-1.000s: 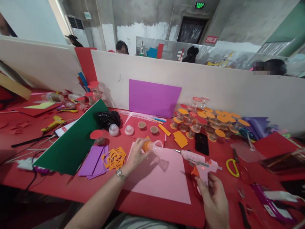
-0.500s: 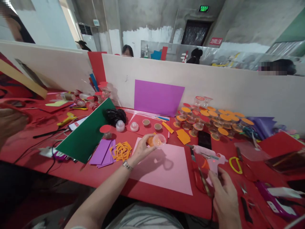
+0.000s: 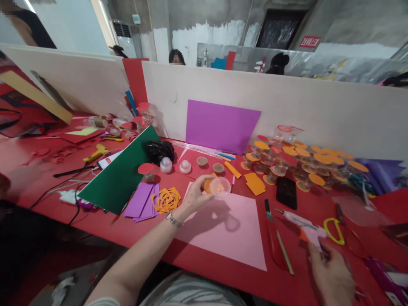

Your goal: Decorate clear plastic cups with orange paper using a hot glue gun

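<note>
Now the left hand grips a cup above pink paper, while at four o'clock the right hand clasps a glue gun.

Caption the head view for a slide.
Left hand holds a clear plastic cup over pink paper; right hand grips a glue gun.

bench: matt red covering | pink sheet: smooth matt paper | cup above pink sheet: clear glossy plastic | glue gun right of pink sheet: white plastic
</note>
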